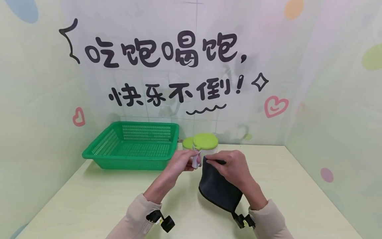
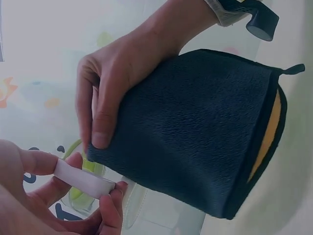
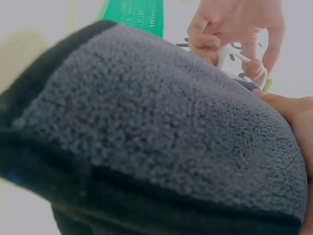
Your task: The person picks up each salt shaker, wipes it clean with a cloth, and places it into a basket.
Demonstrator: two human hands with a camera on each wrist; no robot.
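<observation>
My left hand (image 1: 179,162) grips the white handle (image 1: 196,160) of a clear container with a green lid (image 1: 206,141). That handle shows as a pale loop (image 3: 239,55) in the right wrist view. A dark grey cloth (image 1: 217,186) with black edging hangs from my right hand (image 1: 234,167), pinched near its top corner close to the container. In the left wrist view the folded cloth (image 2: 190,122) shows an orange inner side (image 2: 266,132) and a small hanging loop. The container's lower body is mostly hidden behind the hands and cloth.
A second green-lidded container (image 1: 187,143) stands behind the first, partly covered. To the left, a green perforated basket (image 1: 134,164) sits on the pale table (image 1: 143,182). A printed curtain (image 1: 253,126) hangs behind the table, with similar sheeting at both sides.
</observation>
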